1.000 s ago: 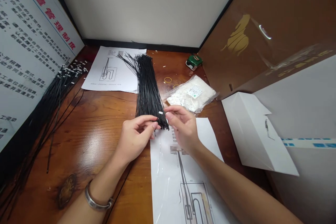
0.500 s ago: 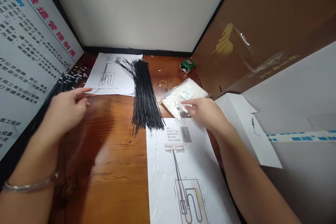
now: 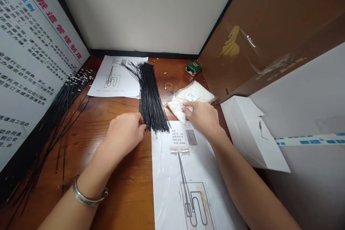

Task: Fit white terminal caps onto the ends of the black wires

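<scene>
My left hand (image 3: 126, 131) is closed in a pinch at the lower left ends of a bundle of black wires (image 3: 152, 97), its fingertips on a wire end. My right hand (image 3: 203, 116) reaches to the near left corner of a clear plastic bag (image 3: 201, 91) full of small white pieces. Its thumb and forefinger come together over the loose white pieces (image 3: 175, 106); whatever they pinch is too small to make out. Below the bag lies a printed drawing sheet (image 3: 164, 172) in a clear cover.
More black wires with white ends (image 3: 72, 88) lie along the left board. Behind the bundle is a second drawing sheet (image 3: 99, 75). A green tape measure (image 3: 193, 67) sits at the back right, near a brown box (image 3: 258, 25). A white folded card (image 3: 248, 129) stands at right.
My left hand has moved right, from beside the left-hand wires to the near end of the central bundle. My right hand has shifted slightly left at the bag, its fingers drawn closer together.
</scene>
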`<action>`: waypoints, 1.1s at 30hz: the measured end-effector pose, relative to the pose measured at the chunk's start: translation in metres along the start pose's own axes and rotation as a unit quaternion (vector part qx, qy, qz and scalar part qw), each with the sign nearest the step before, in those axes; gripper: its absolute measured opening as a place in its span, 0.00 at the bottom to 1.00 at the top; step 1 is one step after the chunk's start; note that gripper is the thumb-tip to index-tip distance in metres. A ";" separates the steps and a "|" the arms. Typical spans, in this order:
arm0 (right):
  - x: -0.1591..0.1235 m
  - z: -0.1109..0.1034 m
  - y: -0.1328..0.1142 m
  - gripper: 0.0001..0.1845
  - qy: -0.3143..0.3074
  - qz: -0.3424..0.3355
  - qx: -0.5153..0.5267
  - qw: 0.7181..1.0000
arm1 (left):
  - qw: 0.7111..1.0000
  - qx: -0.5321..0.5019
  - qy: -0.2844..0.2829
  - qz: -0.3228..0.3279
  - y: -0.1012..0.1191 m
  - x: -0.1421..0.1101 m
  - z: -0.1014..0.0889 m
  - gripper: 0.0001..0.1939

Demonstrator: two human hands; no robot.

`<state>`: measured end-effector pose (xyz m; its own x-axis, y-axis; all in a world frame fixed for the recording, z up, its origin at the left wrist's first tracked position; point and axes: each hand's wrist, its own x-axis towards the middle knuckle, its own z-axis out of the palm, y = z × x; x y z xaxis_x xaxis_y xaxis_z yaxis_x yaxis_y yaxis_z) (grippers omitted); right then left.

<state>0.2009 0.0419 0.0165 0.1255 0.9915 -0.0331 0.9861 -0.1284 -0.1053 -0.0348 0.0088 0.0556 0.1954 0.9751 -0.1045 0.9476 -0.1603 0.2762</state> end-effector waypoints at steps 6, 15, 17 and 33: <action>-0.001 0.006 0.003 0.16 0.046 -0.001 0.018 0.999 | 0.998 0.044 -0.036 -0.035 0.008 -0.006 0.015 0.11; 0.001 0.012 0.004 0.13 0.047 0.001 0.049 0.998 | 0.995 -0.010 -0.068 -0.069 0.004 -0.006 0.015 0.08; 0.001 0.013 0.004 0.12 0.054 0.004 0.060 0.997 | 0.996 -0.048 -0.059 -0.054 0.008 -0.008 0.017 0.08; 0.002 0.026 0.005 0.09 0.095 0.015 0.100 0.990 | 0.996 -0.033 -0.082 -0.033 0.032 -0.019 0.035 0.12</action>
<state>0.2036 0.0427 -0.0100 0.1919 0.9706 0.1454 0.9424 -0.1409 -0.3033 0.0010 -0.0203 0.0331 0.1774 0.9442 -0.2776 0.9420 -0.0814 0.3255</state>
